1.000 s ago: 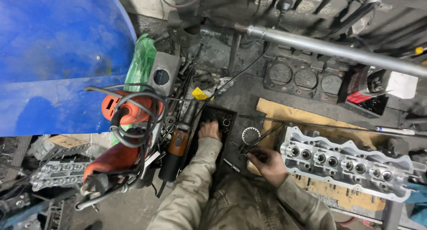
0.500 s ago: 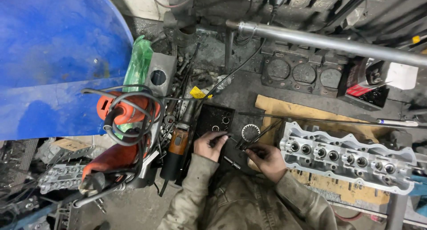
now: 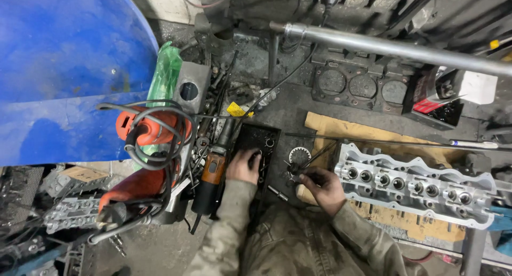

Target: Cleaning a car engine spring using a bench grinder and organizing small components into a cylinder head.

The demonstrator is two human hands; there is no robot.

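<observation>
My left hand [image 3: 244,166] rests in a black tray of small sockets [image 3: 260,140], its fingers curled among the pieces; whether it grips one I cannot tell. My right hand [image 3: 321,186] is closed on a small dark tool [image 3: 295,169] with thin rods sticking up, just below a toothed metal gear [image 3: 299,156]. An aluminium cylinder head [image 3: 416,185] lies immediately right of that hand on a sheet of cardboard [image 3: 341,129].
An orange power drill with coiled cable [image 3: 149,132] and an angle grinder [image 3: 213,172] lie left of the tray. A blue barrel [image 3: 64,68] fills the upper left. A head gasket [image 3: 362,86], a long steel pipe [image 3: 394,46] and a green bag [image 3: 165,76] lie behind.
My left hand has slid back down the socket tray towards me. My right hand has stayed at the small tool by the gear. The view has shifted slightly.
</observation>
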